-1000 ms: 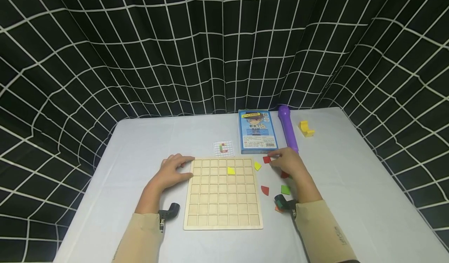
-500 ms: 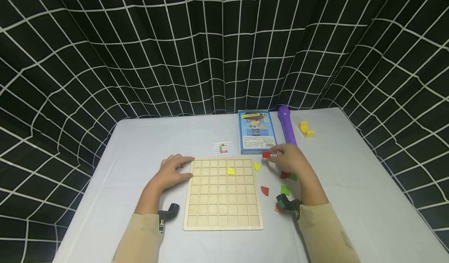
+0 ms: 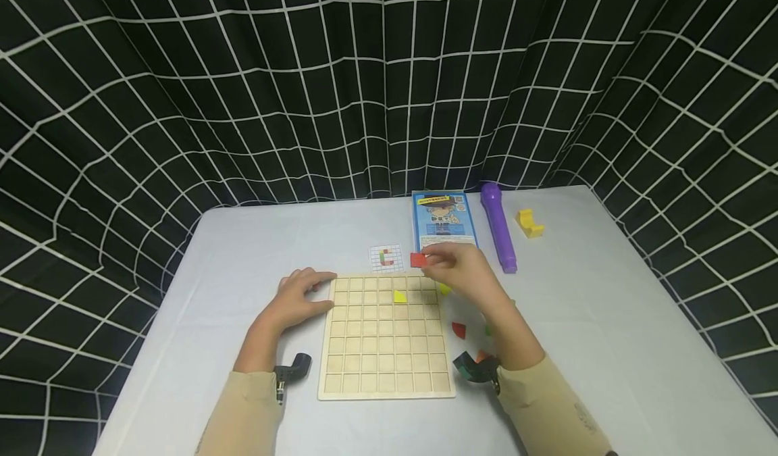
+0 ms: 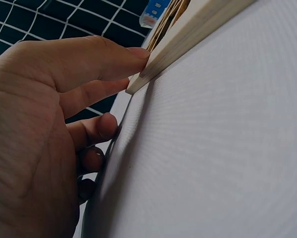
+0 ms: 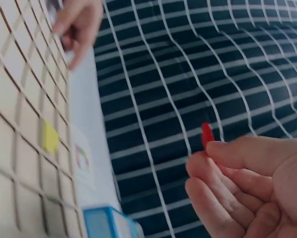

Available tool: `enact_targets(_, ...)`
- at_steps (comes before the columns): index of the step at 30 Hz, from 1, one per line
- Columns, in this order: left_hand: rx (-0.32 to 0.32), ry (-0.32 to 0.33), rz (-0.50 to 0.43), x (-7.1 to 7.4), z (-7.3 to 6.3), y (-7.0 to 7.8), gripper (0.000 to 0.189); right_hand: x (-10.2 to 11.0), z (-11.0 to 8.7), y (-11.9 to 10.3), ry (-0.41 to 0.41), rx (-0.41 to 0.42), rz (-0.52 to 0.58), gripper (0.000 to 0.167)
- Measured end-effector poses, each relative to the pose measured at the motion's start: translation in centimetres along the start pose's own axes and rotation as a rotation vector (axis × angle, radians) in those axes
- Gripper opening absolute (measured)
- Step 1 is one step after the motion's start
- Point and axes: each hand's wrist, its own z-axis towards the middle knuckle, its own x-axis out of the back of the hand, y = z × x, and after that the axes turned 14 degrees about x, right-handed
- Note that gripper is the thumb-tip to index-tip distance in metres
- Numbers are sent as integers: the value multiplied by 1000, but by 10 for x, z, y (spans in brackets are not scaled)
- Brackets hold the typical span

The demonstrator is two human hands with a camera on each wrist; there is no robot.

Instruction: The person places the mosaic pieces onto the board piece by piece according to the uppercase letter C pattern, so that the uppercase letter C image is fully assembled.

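Note:
A pale wooden grid board [image 3: 369, 353] lies flat on the white table. My right hand [image 3: 467, 275] pinches a small red square tile [image 3: 417, 260] between thumb and fingers, held up just past the board's back right part; the right wrist view shows the same tile [image 5: 207, 135] nearly edge-on. One yellow tile with a rounded edge [image 3: 399, 297] sits in a cell near the back. At the board's left side, my left hand [image 3: 299, 296] touches the edge with thumb and index finger, the index at the back corner; its other fingers [image 4: 101, 126] hang loosely bent.
Behind the board lies a printed grid card [image 3: 385, 258] with a coloured figure. A blue box [image 3: 446, 216], a purple microphone-shaped wand [image 3: 498, 226] and a yellow stand-like piece [image 3: 530, 224] are at the back right. Loose tiles, among them a red one [image 3: 458, 330], lie right of the board, partly hidden by my right arm.
My right hand has lifted the red tile from the table beside the box and carried it left towards the card. The left hand and board have stayed put.

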Motion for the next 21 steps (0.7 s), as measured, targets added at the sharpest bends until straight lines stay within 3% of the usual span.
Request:
enact_targets(4, 6, -7, -1, 1, 0, 1, 59, -21, 2, -3, -12, 2, -7, 33)
enact_targets(13, -4, -1, 3, 2, 1, -3, 58, -69, 7, 7, -77, 35, -158, 25)
enact_targets(21, -5, -3, 2, -1, 2, -2, 58, -88, 6, 29, -125, 26, -243, 27)
